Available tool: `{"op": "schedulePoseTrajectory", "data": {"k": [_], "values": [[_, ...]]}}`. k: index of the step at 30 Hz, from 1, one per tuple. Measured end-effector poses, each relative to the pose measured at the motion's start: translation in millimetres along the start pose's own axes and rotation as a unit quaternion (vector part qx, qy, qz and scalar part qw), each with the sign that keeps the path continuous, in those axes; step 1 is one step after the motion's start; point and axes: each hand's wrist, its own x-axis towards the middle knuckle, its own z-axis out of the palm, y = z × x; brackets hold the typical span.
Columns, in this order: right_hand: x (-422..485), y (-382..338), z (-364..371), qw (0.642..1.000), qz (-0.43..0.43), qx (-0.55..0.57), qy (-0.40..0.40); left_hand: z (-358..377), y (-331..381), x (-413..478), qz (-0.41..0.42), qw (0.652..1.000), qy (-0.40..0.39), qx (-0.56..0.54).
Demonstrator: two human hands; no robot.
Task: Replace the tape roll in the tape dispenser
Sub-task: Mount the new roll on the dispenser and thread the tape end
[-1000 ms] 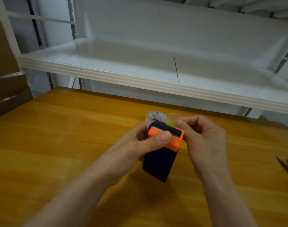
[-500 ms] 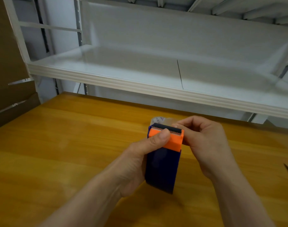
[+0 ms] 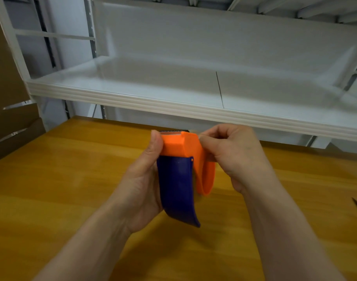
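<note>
left hand (image 3: 145, 179) wrapped round the tape dispenser (image 3: 178, 179), right hand (image 3: 234, 155) pinching its orange side, tape roll hidden, fingertips blurry

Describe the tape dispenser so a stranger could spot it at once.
Look above the wooden table, in front of the white shelf. Both hands hold the tape dispenser there, left hand and right hand. It alone is dark blue with a bright orange top.
</note>
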Motion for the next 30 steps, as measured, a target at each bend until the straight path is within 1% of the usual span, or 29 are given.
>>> {"op": "schedulePoseTrajectory", "data": {"k": [3, 7, 8, 12, 16, 18, 20, 22, 24, 27, 30], "values": [[0.7, -2.4, -3.3, 1.000, -0.010, 0.011, -0.003, -3.7, 0.6, 0.7, 0.005, 1.000, -0.028, 0.010], [-0.8, -6.3, -12.4, 0.998, -0.039, 0.033, -0.027, -11.2, 0.1, 2.3, 0.004, 0.996, -0.064, -0.067], [-1.3, -6.5, -14.3, 0.998, -0.042, 0.043, -0.033, -13.2, -0.8, 2.9, 0.010, 0.995, -0.075, -0.071], [-3.0, -6.8, -17.1, 0.997, -0.041, 0.061, -0.037, -19.6, -1.6, 5.3, 0.029, 0.987, -0.158, -0.020], [-3.0, -9.0, -20.1, 0.995, -0.043, 0.081, -0.033, -23.3, -0.9, 5.0, 0.047, 0.982, -0.181, -0.009], [-3.4, -10.5, -21.8, 0.994, -0.048, 0.090, -0.036, -22.1, -0.1, 2.2, 0.060, 0.978, -0.199, 0.023], [-4.1, -11.9, -23.5, 0.993, -0.062, 0.092, -0.036, -16.9, 0.0, -1.4, 0.081, 0.975, -0.183, 0.101], [-5.0, -13.6, -25.3, 0.992, -0.076, 0.094, -0.037, -11.5, -2.9, -1.0, 0.106, 0.967, -0.128, 0.195], [-5.6, -15.2, -26.9, 0.992, -0.082, 0.086, -0.038, -5.7, -4.4, 0.1, 0.137, 0.953, -0.081, 0.257], [-6.4, -16.4, -26.2, 0.993, -0.085, 0.075, -0.043, -2.3, -3.1, 1.0, 0.142, 0.946, -0.045, 0.287], [-8.1, -18.0, -23.9, 0.992, -0.097, 0.072, -0.045, -1.6, -1.3, 0.8, 0.141, 0.946, -0.042, 0.289]]}}
